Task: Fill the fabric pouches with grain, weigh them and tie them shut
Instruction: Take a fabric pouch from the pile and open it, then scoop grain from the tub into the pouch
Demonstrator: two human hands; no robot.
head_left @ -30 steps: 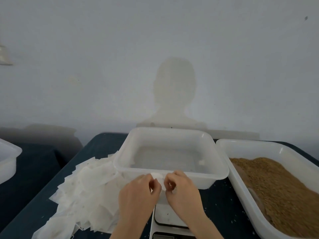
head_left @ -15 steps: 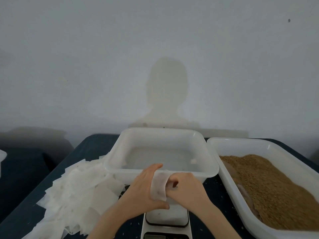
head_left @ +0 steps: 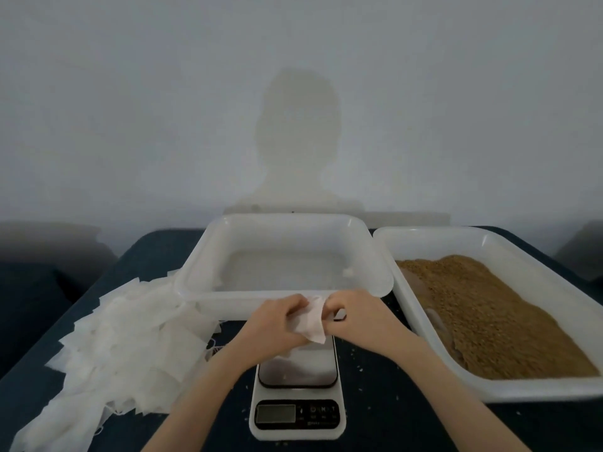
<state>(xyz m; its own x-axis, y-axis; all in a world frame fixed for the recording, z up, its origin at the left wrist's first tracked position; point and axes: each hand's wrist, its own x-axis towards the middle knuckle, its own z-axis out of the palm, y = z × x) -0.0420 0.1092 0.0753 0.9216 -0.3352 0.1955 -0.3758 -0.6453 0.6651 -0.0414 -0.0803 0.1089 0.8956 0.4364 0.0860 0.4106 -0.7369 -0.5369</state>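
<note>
Head view: both my hands meet over the far end of the scale, just in front of the near wall of the middle tub. My left hand grips the pouch with curled fingers, and my right hand pinches its top edge from the other side, so the pouch sits between them, long axis running down toward the scale's plate. Filling it means carrying it right, to the grain heaped in the tray along the table's right edge; my right hand is the nearer one. The middle tub looks almost bare, with only a small scrap by its right wall. Spare pouches lie piled toward the table's left edge.
</note>
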